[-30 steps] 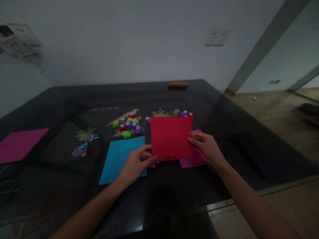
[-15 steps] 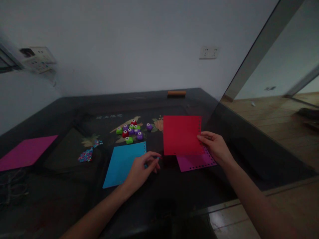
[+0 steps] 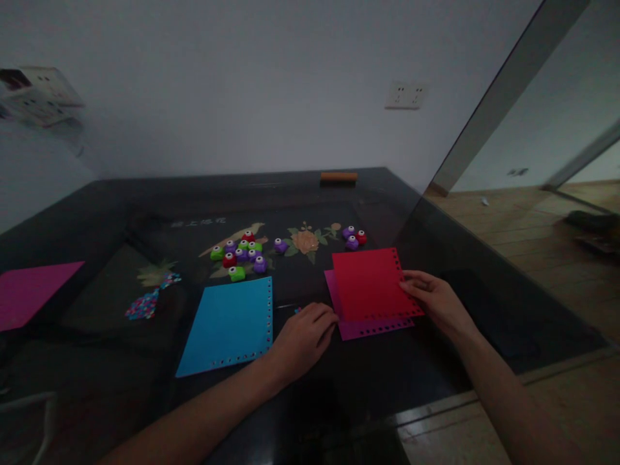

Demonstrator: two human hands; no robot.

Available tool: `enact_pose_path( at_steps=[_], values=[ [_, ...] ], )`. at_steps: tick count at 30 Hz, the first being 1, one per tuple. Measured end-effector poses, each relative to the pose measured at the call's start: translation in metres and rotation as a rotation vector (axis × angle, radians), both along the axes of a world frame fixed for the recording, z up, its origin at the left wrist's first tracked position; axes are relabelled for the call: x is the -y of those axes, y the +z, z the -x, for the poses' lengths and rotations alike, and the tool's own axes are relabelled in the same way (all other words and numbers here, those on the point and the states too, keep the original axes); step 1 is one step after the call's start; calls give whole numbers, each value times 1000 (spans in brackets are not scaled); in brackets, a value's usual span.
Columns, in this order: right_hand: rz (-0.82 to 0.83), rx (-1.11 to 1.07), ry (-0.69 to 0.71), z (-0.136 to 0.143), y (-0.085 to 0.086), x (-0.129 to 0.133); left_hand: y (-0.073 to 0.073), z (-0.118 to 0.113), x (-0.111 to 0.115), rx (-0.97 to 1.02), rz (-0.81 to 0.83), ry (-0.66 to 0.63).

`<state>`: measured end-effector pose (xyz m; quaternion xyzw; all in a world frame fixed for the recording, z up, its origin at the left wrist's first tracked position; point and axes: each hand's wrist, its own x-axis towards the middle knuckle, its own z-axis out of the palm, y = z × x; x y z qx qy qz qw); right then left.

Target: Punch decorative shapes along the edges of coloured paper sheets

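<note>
My right hand (image 3: 429,297) pinches the right edge of a red paper sheet (image 3: 368,284) with small holes punched along two sides. Tilted a little, this sheet overlaps a magenta sheet (image 3: 346,330) that also has a row of punched holes. My left hand (image 3: 307,336) is closed, its fingers curled, beside the left edge of the magenta sheet; what its fingertips hold, if anything, is hidden. Left of that hand lies a blue sheet (image 3: 230,326), holed along its right and lower edges. Tiny coloured paper bits (image 3: 298,310) show just behind my left hand.
Several toy-like eyeball pieces (image 3: 241,254) cluster behind the blue sheet, and more purple and red ones (image 3: 352,241) stand behind the red sheet. Confetti dots (image 3: 144,305) and another pink sheet (image 3: 36,290) lie at left. A brown roll (image 3: 339,177) rests by the wall.
The red sheet has come down lower and to the right over the magenta sheet, uncovering several eyeball pieces behind it. My left hand has moved right, off the blue sheet, and turned knuckles up.
</note>
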<state>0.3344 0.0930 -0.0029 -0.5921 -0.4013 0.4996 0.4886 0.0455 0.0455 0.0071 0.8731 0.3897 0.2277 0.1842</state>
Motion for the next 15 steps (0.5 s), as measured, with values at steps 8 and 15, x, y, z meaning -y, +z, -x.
enact_pose_path(
  at_steps=[8,15],
  values=[
    [-8,162,78,7,6,3,-8,3,3,2,-46,35],
    [2,182,68,13,11,6,-15,4,3,-78,-77,-25]
  ],
)
